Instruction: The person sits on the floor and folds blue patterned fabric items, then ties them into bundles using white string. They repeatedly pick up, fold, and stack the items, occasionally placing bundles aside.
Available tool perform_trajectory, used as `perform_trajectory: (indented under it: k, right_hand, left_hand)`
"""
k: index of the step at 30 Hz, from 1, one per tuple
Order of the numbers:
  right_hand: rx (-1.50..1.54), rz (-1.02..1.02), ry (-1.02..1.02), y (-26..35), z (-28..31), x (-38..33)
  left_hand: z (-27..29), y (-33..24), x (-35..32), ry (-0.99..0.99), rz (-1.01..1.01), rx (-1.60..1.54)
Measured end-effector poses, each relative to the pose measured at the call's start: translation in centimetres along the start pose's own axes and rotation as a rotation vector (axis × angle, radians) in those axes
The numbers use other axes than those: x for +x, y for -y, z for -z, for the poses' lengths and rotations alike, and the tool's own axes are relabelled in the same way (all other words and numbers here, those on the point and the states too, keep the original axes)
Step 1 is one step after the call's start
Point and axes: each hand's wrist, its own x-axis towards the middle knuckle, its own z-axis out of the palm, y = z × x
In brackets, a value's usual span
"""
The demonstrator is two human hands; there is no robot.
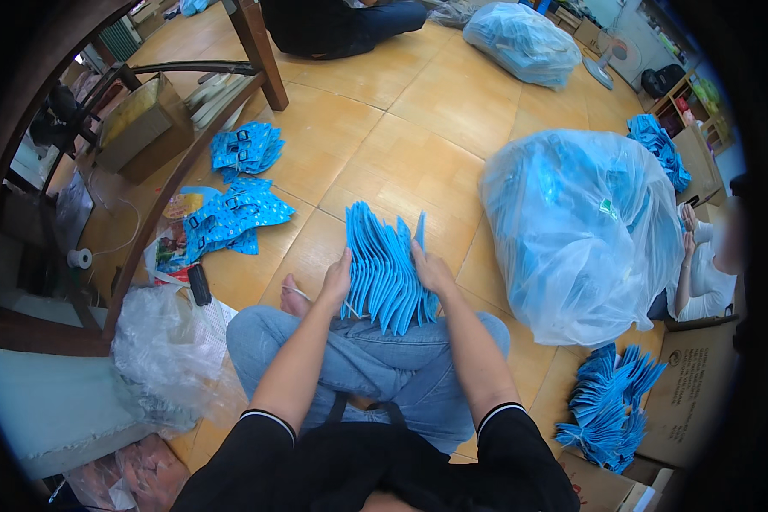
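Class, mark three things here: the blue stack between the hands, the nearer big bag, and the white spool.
Blue stack (pixel 385 275): head view, middle of its layered edges.
Nearer big bag (pixel 580 237): head view, its bulging plastic side.
White spool (pixel 79 258): head view, its visible face.

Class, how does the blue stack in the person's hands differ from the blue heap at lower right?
The blue stack is held between the left hand and the right hand; the blue heap lies untouched by them. The stack's pieces stand in one fairly even row; the heap's spread in uneven bunches. Both are blue, with many thin, layered pieces.
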Motion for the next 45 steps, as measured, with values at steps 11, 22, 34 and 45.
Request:
perform_trajectory:
  k: [11,22,34,45]
  right_hand:
    - [0.866,0.060,0.508,0.6,1.7,-2.0]
    - [1.056,-0.005,0.830,-0.9,0.5,-0.7]
    - [1.315,-0.031,0.975,-0.1,-0.7,-0.2]
    - [1.312,-0.007,0.997,0.6,-0.2,-0.7]
  left_hand:
    - [0.9,-0.8,0.5,0.270,0.232,-0.387]
    - [0.0,-3.4,-2.7,0.370,0.161,-0.004]
    - [0.6,-1.6,-0.6,0.384,0.409,-0.626]
    - [-0.1,-2.5,-1.5,0.441,0.388,-0.569]
